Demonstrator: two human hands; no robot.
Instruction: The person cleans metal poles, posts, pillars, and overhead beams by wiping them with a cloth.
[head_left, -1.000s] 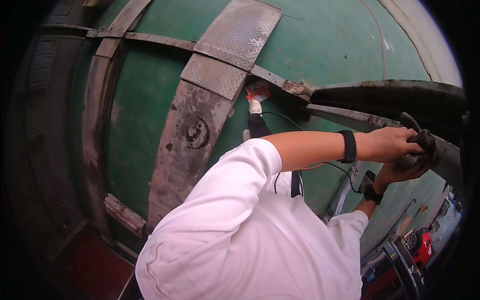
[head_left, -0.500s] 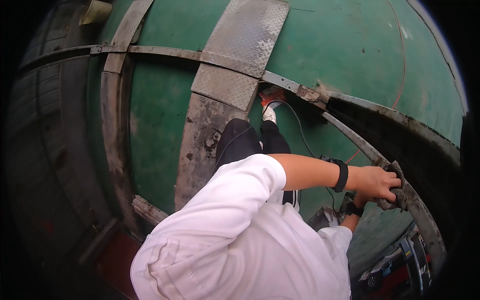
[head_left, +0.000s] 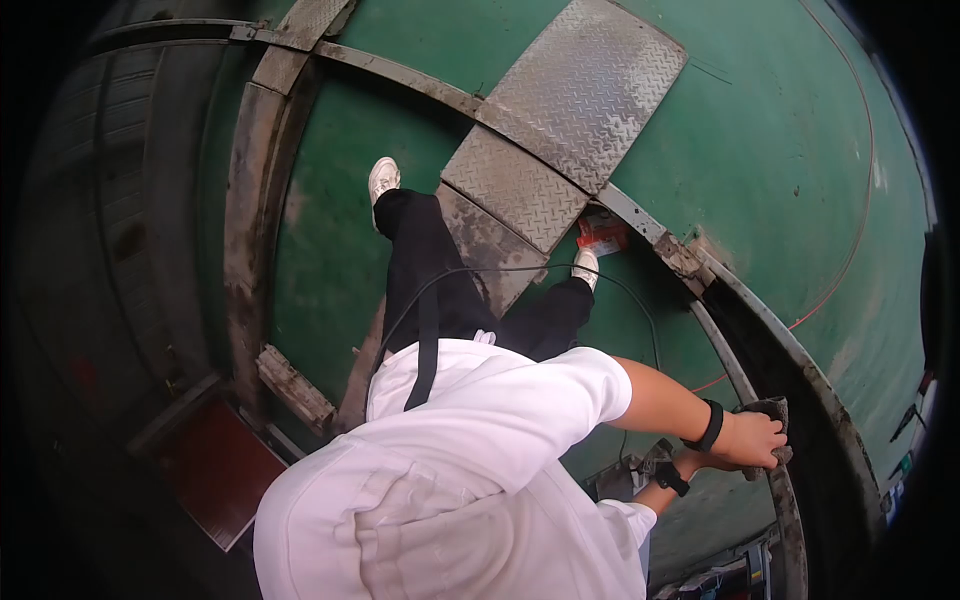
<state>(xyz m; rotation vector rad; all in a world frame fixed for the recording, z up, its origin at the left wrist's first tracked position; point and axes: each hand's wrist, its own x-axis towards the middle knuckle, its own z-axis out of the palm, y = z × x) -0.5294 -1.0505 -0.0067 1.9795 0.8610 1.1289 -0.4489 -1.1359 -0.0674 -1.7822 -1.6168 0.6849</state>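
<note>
My left hand [head_left: 755, 440], with a black band at the wrist, reaches across from the left. Its fingers are closed on a dark grey knit cloth [head_left: 772, 408], possibly a glove, pressed against the narrow edge of a curved metal beam [head_left: 788, 510]. Just below and behind it is my right hand [head_left: 692, 462], near a black wristband. The fingers of my right hand are hidden, so what they touch does not show.
A diamond-plate ramp [head_left: 590, 90] lies on the green floor. A stained metal runway [head_left: 250, 220] stands at left. Near my foot is a red-and-white packet [head_left: 602, 232]. A black cable [head_left: 560, 268] arcs across my legs; a thin red hose [head_left: 862, 200] curves at right.
Both hands have moved down and left in view with the cloth, along the beam. The view has turned, and both my legs and shoes now show.
</note>
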